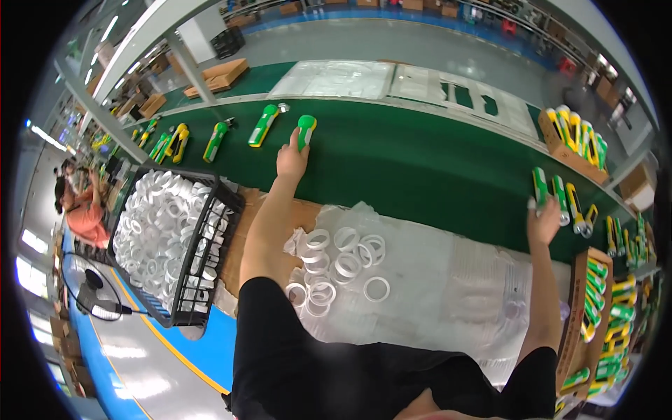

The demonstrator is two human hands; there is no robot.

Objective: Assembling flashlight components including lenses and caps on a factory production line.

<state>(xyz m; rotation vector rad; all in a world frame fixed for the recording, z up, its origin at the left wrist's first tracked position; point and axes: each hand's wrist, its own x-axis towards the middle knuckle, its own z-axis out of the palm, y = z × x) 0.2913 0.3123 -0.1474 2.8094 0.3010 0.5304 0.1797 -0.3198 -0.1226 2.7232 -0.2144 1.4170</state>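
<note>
At the middle of the green conveyor belt (406,154), my left hand (292,162) is closed round the lower body of a green-and-white flashlight (306,124), its green head pointing away from me. Far to the right, my right hand (544,222) has its thumb and fingers about the near end of another green flashlight (539,183); the grip is partly hidden. Just right of that hand lies a further green-and-white flashlight (558,189), and beside it a yellow-and-black one (574,204). Left of my left hand a flashlight (263,126) rests with a small silvery part (283,108) by its end.
A black crate (183,308) full of white rings stands at left. Loose white rings (348,264) lie on the plastic-covered table (427,301) before me. Cardboard boxes of flashlights (579,329) stand at right. More flashlights (215,142) lie up the belt; a person (87,213) is at far left.
</note>
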